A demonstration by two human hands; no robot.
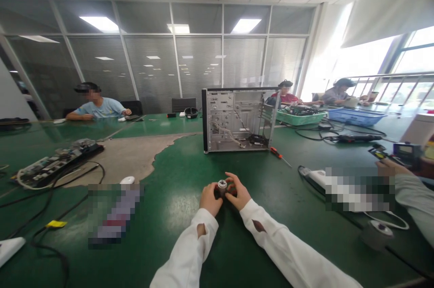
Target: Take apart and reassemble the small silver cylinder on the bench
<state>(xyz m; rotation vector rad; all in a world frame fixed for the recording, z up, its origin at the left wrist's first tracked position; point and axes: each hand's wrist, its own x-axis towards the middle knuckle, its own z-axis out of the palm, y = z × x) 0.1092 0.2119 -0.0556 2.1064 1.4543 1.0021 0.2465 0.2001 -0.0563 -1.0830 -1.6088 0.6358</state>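
Just above the green tabletop, a small dark cylindrical part [222,185] with a pale ring on top stands upright between my two hands. My left hand [210,199] is closed on its left side. From the right, the thumb and fingers of my right hand [239,192] curve round it, with the index finger lifted. The lower part of the cylinder is partly hidden by my fingers. Beyond my hands stands an open computer case [237,120] with cables inside. A screwdriver [276,152] with a red and black handle lies at its right corner.
Power strips [317,179] and cables lie to the right, near a grey cylindrical object [377,234]. Green [301,118] and blue [359,117] baskets stand farther back. A circuit assembly [61,161] lies left. A co-worker's hand [389,168] is at right; others sit across.
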